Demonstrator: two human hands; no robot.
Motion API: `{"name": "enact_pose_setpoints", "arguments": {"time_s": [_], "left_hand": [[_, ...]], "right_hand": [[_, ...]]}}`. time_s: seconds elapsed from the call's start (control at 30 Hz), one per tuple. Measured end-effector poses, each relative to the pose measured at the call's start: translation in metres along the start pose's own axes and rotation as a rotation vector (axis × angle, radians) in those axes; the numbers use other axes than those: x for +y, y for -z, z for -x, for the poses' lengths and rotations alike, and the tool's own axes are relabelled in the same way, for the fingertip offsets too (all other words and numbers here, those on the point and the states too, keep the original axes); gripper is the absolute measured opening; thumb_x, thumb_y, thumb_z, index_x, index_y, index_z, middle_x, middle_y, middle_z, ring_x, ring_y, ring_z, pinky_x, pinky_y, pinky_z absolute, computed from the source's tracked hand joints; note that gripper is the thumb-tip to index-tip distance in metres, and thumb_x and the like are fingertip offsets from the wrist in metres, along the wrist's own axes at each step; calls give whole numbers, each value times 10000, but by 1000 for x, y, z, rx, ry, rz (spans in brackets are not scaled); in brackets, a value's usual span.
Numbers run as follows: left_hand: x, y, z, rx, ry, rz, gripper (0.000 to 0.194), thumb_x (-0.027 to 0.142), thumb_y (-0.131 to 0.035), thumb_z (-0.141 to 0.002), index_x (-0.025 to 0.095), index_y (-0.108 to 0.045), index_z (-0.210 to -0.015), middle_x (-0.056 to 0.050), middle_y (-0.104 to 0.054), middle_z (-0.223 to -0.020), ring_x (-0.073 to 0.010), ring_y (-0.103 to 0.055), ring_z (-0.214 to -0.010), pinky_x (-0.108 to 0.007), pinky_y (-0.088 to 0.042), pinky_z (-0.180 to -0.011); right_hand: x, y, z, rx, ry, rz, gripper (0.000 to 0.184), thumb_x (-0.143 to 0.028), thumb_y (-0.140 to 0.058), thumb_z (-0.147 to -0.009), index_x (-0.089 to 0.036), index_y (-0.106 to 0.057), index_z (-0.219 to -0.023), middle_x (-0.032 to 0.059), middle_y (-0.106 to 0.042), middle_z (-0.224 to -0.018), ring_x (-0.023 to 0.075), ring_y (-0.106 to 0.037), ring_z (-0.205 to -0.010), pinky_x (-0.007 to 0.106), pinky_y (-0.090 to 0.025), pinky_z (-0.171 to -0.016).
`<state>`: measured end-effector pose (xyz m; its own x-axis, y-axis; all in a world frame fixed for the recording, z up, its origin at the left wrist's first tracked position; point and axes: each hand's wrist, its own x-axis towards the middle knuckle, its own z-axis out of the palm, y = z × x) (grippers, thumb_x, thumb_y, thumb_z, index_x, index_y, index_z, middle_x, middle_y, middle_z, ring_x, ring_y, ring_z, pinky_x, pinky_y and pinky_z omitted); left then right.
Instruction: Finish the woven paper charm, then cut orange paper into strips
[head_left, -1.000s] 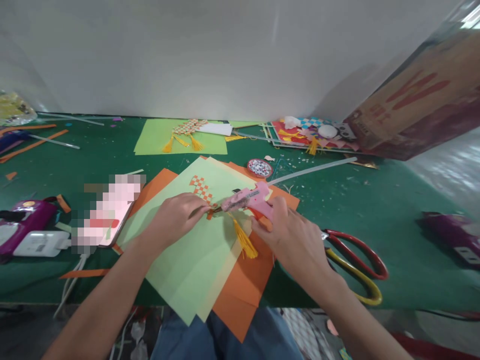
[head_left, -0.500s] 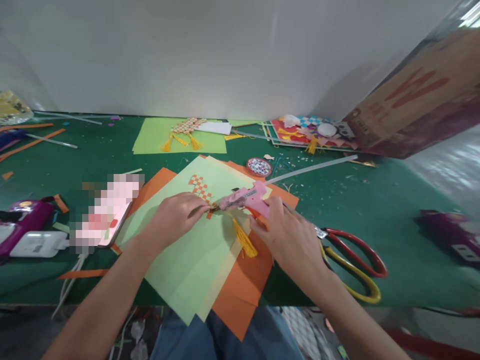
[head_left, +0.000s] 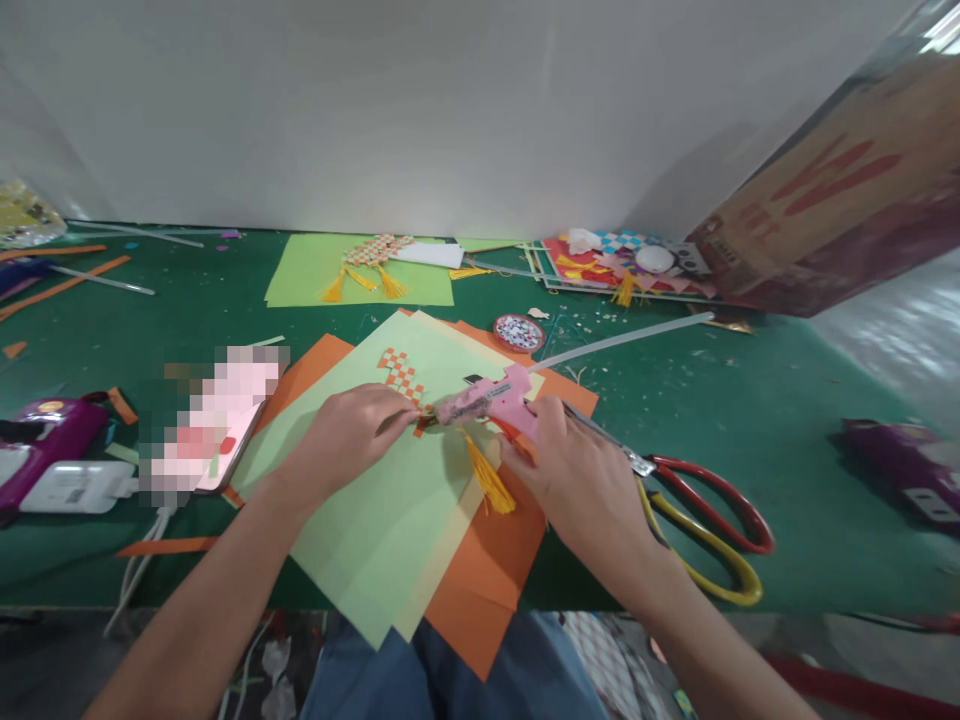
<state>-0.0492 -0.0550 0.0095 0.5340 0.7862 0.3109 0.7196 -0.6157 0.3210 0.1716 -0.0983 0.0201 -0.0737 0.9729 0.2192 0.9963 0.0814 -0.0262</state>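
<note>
My right hand (head_left: 581,480) is closed round a pink glue gun (head_left: 491,397), its nozzle pointing left at the lower corner of a small woven orange-and-green paper piece (head_left: 401,373). A long clear glue stick (head_left: 622,338) sticks out of the gun's back. My left hand (head_left: 349,432) is closed in a pinch at that same corner, pressing it onto light green paper sheets (head_left: 375,520). A yellow tassel (head_left: 489,480) hangs from the corner between my hands. Orange sheets (head_left: 487,580) lie under the green ones.
Red-and-yellow scissors (head_left: 705,530) lie right of my right hand. A phone (head_left: 217,420) and purple devices (head_left: 45,435) sit on the left, another purple device (head_left: 904,470) far right. A round dish of beads (head_left: 519,333), finished woven pieces (head_left: 367,262) and a cardboard box (head_left: 832,210) stand behind on the green table (head_left: 712,400).
My right hand has shifted the glue gun slightly left towards the woven piece. My left hand stays pinched at the corner.
</note>
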Motion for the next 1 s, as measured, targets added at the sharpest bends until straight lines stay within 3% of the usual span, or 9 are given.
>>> {"name": "enact_pose_setpoints", "arguments": {"time_s": [0.5,1.0], "left_hand": [[0,-1,1,-3,14,19,242,278,-462,-928,170,-676,-898,-58,-730,-903,-200,-662,-859,-315,-491,-758],[0,-2,1,11,13,29,261,291,-446,-934,174,-676,-898,-53,-731,-892,-192,-665,-846,-312,-494,-756]], "right_hand": [[2,5,1,-25,20,-9,205,-363,-556,-835,-205,-431,-798,50,-639,-653,213,-640,-632,251,-370,-526],[1,4,-2,-35,-15,-5,174,-273,-568,-822,-215,-406,-797,50,-642,-701,209,-644,-650,243,-349,-517]]}}
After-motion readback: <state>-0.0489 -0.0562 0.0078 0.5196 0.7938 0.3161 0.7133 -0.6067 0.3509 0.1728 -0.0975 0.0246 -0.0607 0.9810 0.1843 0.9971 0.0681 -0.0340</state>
